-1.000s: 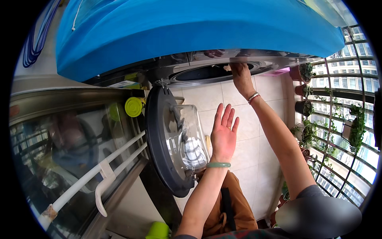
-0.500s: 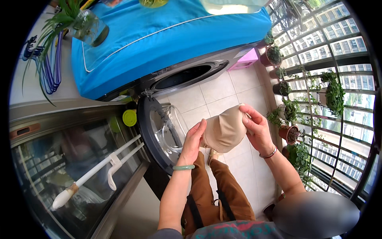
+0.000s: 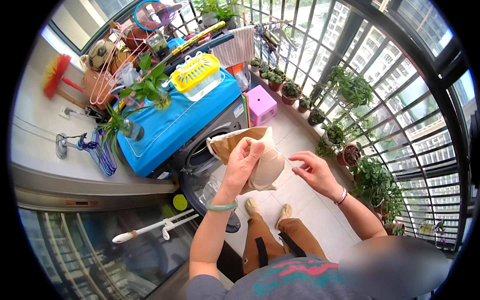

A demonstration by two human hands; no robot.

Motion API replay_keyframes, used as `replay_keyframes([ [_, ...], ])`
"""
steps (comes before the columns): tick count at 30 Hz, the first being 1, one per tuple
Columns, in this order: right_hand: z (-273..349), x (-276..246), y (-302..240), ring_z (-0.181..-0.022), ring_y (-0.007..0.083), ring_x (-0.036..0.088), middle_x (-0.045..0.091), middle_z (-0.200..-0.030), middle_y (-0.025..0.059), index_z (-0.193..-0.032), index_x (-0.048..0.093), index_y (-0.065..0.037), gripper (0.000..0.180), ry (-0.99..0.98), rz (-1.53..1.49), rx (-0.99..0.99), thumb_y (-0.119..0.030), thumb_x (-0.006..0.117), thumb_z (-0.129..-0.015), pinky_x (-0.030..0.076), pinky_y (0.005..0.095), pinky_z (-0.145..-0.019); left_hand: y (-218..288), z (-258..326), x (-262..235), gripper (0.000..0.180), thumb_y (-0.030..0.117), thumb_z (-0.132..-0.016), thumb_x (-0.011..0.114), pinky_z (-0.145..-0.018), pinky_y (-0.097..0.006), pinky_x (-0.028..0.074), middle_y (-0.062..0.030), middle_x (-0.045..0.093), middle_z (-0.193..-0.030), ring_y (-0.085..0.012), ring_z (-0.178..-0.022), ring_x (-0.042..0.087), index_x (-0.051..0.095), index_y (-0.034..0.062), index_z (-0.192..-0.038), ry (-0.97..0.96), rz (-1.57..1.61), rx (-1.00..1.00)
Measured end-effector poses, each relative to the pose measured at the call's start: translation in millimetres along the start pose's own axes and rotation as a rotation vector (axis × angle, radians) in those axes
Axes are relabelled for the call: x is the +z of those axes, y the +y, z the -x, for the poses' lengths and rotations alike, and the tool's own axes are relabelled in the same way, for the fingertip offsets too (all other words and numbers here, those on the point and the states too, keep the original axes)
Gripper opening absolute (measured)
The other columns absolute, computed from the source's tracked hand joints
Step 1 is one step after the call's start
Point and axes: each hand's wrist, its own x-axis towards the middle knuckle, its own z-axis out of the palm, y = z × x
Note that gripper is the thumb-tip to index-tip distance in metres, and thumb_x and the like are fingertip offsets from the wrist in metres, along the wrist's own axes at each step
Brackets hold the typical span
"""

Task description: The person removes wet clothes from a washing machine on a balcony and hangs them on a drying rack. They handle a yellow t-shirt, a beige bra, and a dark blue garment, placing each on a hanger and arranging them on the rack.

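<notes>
A smooth beige bra (image 3: 267, 165) hangs in front of my chest, one cup facing up and an edge folded over toward the left. My left hand (image 3: 241, 167) grips it near the middle, with thumb and curled fingers pinching the cloth. Just to the right, my right hand (image 3: 319, 174) is held apart from the fabric, fingers bent loosely and spread, nothing in them. Beyond the bra stands a grey front-loading washing machine (image 3: 227, 122), its round door (image 3: 192, 186) swung open. Part of the drum opening is hidden behind the cloth.
A blue cover (image 3: 172, 132) drapes the machine, with a yellow-lidded basket (image 3: 197, 75) and plants in jars on top. A pink stool (image 3: 261, 104) sits beside it. Potted plants (image 3: 350, 155) line the barred window. White poles (image 3: 150, 231) lean at the left.
My right hand has let go of the bra and drawn away to the right. My left hand now holds it alone, turned and opened out. The view has lifted toward the window.
</notes>
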Motion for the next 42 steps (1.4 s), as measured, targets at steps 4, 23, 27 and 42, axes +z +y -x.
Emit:
replay_keyframes([
  [4, -9, -62, -65, -0.131, 0.023, 0.042, 0.044, -0.145, 0.0059, -0.133, 0.053, -0.012, 0.051, 0.04, -0.163, -0.366, -0.029, 0.07, -0.088, 0.04, 0.0393, -0.104, 57, 13, 63, 0.033, 0.024, -0.087, 0.075, -0.063, -0.016, 0.041, 0.0037, 0.059, -0.085, 0.0001, -0.074, 0.052, 0.05, 0.0089, -0.102, -0.289, -0.319, -0.133],
  [23, 140, -263, -209, -0.073, 0.0025, 0.051, 0.057, -0.074, -0.0054, -0.096, 0.066, -0.004, 0.032, 0.196, 0.264, -0.078, -0.031, 0.077, -0.083, 0.042, 0.0219, -0.064, 243, -18, 265, 0.033, 0.031, -0.082, 0.078, -0.07, -0.021, 0.048, 0.0011, 0.066, -0.081, -0.0033, -0.077, 0.056, 0.071, 0.0018, -0.096, -0.94, -1.063, 0.435],
  [27, 175, -293, -225, -0.074, 0.0022, 0.054, 0.061, -0.078, -0.0041, -0.089, 0.064, -0.003, 0.026, 0.321, 0.185, -0.153, -0.025, 0.076, -0.085, 0.045, 0.0193, -0.066, 268, -21, 297, 0.03, 0.028, -0.085, 0.076, -0.073, -0.021, 0.049, 0.0008, 0.067, -0.084, -0.0049, -0.081, 0.059, 0.07, 0.0016, -0.096, -0.971, -0.896, 0.457],
  [42, 170, -390, -397, -0.071, 0.0081, 0.065, 0.071, -0.081, 0.0029, -0.095, 0.072, -0.007, 0.02, 1.043, 0.734, -0.439, -0.026, 0.068, -0.091, 0.052, 0.0203, -0.066, 301, -29, 511, 0.044, 0.042, -0.09, 0.067, -0.071, -0.023, 0.056, -0.007, 0.069, -0.087, -0.0124, -0.077, 0.068, 0.069, 0.0011, -0.104, -1.081, -0.813, 0.835],
])
